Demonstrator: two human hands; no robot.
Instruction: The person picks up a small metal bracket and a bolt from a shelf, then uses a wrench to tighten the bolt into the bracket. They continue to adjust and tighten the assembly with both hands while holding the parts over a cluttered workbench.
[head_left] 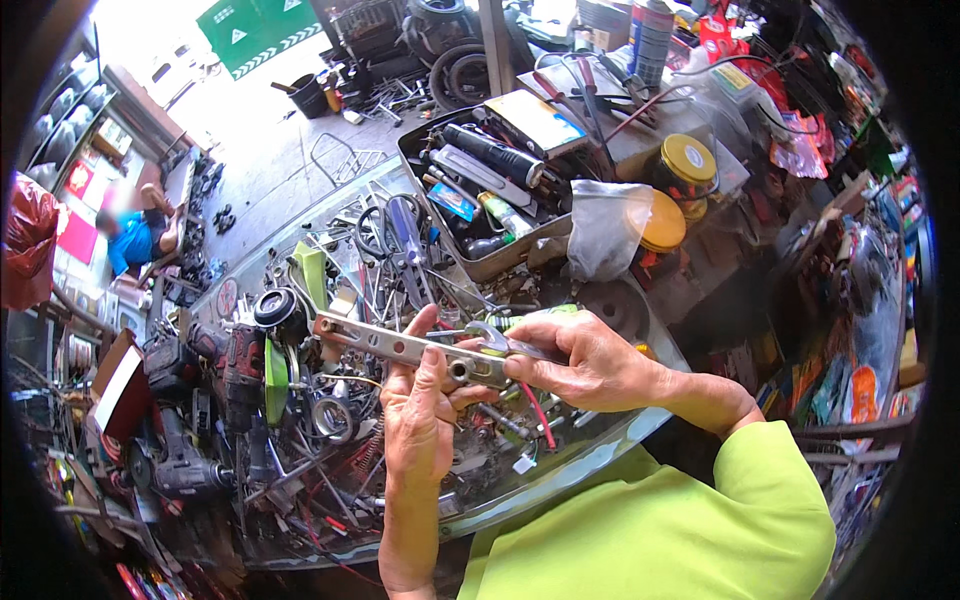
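Observation:
My left hand (pixel 415 425) is closed round a flat metal bar (pixel 372 340) with holes along it, the thumb pressing on its front. The bar slants from a reddish, worn end at the left down to a round nut-like fitting (pixel 460 370) near its right end. Between the fingers of my right hand (pixel 605 365) is an open-end wrench (pixel 490 337). Its jaw lies just above the bar, close to my left fingers; whether it touches the bar I cannot tell. Both hands are over a glass-topped counter (pixel 610 425) strewn with tools.
Cordless power tools (pixel 180 455) crowd the counter's left side. Pliers (pixel 405 235) and several loose metal parts lie beyond my hands. Farther back stand an open toolbox (pixel 500 262) and yellow-lidded jars (pixel 688 160). A person in blue (pixel 130 243) sits at the far left.

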